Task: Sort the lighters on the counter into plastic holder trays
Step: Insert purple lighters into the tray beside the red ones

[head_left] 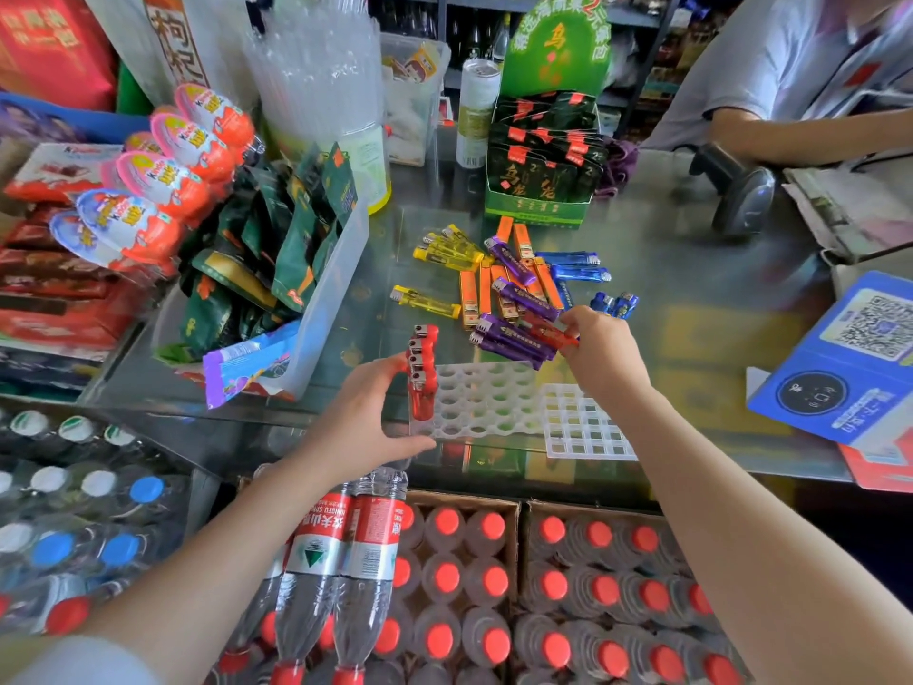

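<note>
A white plastic holder tray with round holes [486,402] lies on the glass counter. Several red lighters [422,370] stand upright in its left column. My left hand [368,420] grips the tray's left edge beside them. My right hand [600,351] is shut on a red lighter [548,333] at the edge of the loose pile. That pile holds purple lighters [511,341], orange lighters [494,289], yellow lighters [449,254] and blue lighters [578,267]. A second white tray with square holes [585,427] lies to the right.
A clear bin of green snack packets [296,269] stands left of the pile. A green display box [541,165] is behind it. A barcode scanner [741,190], another person's arm [800,136] and a blue QR stand [850,358] are right. Bottled water [469,575] sits below the counter.
</note>
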Tool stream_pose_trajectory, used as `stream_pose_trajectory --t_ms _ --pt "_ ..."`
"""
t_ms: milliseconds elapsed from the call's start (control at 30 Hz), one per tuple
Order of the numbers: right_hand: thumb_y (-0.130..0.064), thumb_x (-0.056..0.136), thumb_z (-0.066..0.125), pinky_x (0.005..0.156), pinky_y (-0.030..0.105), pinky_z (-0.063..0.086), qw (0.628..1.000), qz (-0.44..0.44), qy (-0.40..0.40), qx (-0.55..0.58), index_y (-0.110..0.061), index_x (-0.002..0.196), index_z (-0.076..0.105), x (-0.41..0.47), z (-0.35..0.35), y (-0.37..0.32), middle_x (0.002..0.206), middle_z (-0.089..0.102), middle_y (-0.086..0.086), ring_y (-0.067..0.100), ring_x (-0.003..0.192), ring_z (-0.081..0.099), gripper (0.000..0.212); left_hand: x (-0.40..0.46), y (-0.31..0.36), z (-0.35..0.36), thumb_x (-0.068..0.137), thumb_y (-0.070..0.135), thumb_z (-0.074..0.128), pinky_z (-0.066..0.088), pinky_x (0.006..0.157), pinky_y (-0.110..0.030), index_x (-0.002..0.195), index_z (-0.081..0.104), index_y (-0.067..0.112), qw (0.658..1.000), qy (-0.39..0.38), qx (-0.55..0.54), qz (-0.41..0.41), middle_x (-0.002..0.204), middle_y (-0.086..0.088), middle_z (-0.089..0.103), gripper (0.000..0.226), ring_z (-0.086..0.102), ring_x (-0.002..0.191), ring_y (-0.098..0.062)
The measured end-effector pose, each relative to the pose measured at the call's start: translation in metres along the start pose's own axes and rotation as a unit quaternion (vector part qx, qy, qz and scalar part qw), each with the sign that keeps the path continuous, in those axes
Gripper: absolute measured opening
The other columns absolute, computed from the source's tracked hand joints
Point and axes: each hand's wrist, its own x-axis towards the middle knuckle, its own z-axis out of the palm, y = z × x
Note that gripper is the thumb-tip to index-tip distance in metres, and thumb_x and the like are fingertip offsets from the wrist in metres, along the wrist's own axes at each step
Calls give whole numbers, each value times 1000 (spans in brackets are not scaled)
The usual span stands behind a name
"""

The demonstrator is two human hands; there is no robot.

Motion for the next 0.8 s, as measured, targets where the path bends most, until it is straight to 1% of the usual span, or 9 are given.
stream_pose_trajectory --t_ms 67,133,233,300,367,467,533,633,800 --pt "-5 86 55 77 38 50 1000 -8 18 17 -8 108 62 -6 -6 -4 105 63 16 33 88 59 22 0 -2 2 63 34 80 29 95 -25 129 37 23 1000 5 -1 3 122 4 42 79 38 118 -11" --pt "-8 86 57 75 35 49 998 -20 23 51 -9 103 65 -16 -12 -10 103 65 13 26 82 59 18 1 -4 3 62 34 81 30 96 -26 130 38 23 1000 8 -8 5 127 0 44 81 39 119 -13" --pt "-10 85 60 60 20 39 988 -32 7 148 -12 101 64 -40 -16 -27 89 65 2 0 58 48 16 3 -8 4 59 36 82 34 100 -31 128 40 25 1000 11 -22 14 126 3 47 81 40 119 -12" --pt "-8 85 60 49 9 34 968 -37 -17 246 -12 98 61 -58 -13 -43 77 63 -5 -3 48 49 14 3 -8 4 58 35 83 34 98 -28 128 42 22 999 19 -21 26 119 9 44 82 39 114 -8" --pt "-6 84 59 52 11 39 948 -47 -45 313 -14 94 58 -77 -3 -57 74 63 -9 -4 52 51 13 3 -6 3 58 34 83 30 96 -23 129 41 19 999 18 -23 29 114 12 38 84 35 112 -5" --pt "-3 85 57 67 30 49 914 -46 -78 395 -24 91 54 -95 19 -71 78 65 -10 3 68 60 21 2 -9 1 56 36 83 29 98 -25 130 39 17 998 12 -26 49 117 12 36 88 35 116 -7" --pt "-5 86 57 75 36 52 911 -64 -77 401 -27 93 52 -102 29 -75 81 65 -10 10 76 63 24 3 -14 0 56 35 84 29 99 -27 131 38 17 997 4 -38 66 119 13 37 89 36 117 -8" --pt "-5 86 56 73 26 51 927 -113 -74 349 -12 97 52 -106 38 -77 83 66 -13 4 77 64 13 3 -16 -3 59 31 83 27 98 -24 131 38 18 996 -3 -52 77 119 14 37 86 35 116 -6" --pt "-9 87 56 63 13 44 957 -165 -63 231 -11 100 55 -106 43 -78 89 68 3 9 71 59 13 7 -22 -1 60 33 83 32 95 -23 125 44 22 994 5 -62 90 118 14 45 76 42 114 -7"
